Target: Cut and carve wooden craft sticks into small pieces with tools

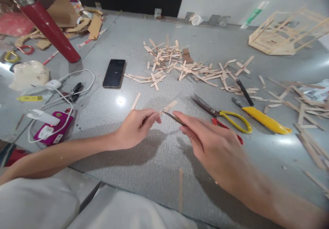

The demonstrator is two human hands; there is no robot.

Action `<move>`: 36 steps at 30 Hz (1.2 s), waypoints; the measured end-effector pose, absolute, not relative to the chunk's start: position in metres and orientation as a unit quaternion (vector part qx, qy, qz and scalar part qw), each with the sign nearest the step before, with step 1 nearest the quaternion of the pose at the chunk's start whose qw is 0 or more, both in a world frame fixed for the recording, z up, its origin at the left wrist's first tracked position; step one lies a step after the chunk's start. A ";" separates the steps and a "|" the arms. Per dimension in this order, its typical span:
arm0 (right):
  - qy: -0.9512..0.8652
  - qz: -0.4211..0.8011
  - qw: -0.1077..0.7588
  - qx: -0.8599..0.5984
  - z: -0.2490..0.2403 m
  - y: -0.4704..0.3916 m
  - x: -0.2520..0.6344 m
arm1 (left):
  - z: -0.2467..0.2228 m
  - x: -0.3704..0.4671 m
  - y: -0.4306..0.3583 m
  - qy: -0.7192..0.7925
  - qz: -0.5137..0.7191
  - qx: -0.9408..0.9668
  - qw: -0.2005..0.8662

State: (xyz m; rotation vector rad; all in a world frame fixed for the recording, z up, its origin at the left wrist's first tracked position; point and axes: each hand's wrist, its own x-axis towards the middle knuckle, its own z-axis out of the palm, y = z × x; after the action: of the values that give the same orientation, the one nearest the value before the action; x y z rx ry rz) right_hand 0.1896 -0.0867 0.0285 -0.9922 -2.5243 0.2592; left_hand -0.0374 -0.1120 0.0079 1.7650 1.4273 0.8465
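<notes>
Over the middle of the grey table, my left hand (pixel 136 128) is closed, thumb and fingertips pinched together. Just past those fingertips is a small wooden craft stick (pixel 170 105); it seems to be in the pinch, though the contact is hidden. My right hand (pixel 210 141) grips a slim, pointed metal tool (pixel 174 118), its dark tip at the near end of that stick. Whether the tool is tweezers or a blade I cannot tell. Behind my left wrist lies another craft stick (pixel 136 101), and a third stick (pixel 181 188) rests near the table's front edge.
Yellow-and-red-handled scissors (pixel 221 114), a yellow utility knife (pixel 266 119) and a black pen-like tool (pixel 245 92) lie right. Beyond are piled craft sticks (pixel 167 59) and a wooden frame (pixel 275 46). A phone (pixel 114 73), red flask (pixel 48 30) and purple power strip (pixel 55 128) are left.
</notes>
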 end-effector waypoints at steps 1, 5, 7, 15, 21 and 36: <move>-0.915 0.056 0.205 -0.342 0.026 -0.088 0.191 | 0.011 -0.036 -0.115 0.545 0.337 0.680 0.357; -0.935 -0.036 0.179 -0.303 0.027 -0.093 0.196 | 0.019 -0.036 -0.124 0.533 0.364 0.684 0.340; -0.939 -0.058 0.175 -0.292 0.031 -0.095 0.197 | 0.020 -0.037 -0.125 0.535 0.368 0.686 0.329; -0.935 -0.112 0.187 -0.281 0.036 -0.099 0.195 | 0.021 -0.036 -0.126 0.529 0.374 0.696 0.310; -0.933 -0.159 0.119 -0.301 0.031 -0.098 0.188 | 0.014 -0.042 -0.117 0.520 0.292 0.725 0.343; -0.935 -0.215 0.096 -0.264 -0.029 -0.088 0.179 | -0.003 -0.053 -0.090 0.503 0.139 0.746 0.413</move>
State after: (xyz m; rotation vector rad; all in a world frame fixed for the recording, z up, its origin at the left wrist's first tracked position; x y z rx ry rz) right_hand 0.1790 -0.0879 -0.0289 -0.7825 -2.7708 -0.6357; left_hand -0.0527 -0.0898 -0.0027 1.8773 1.2657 0.3507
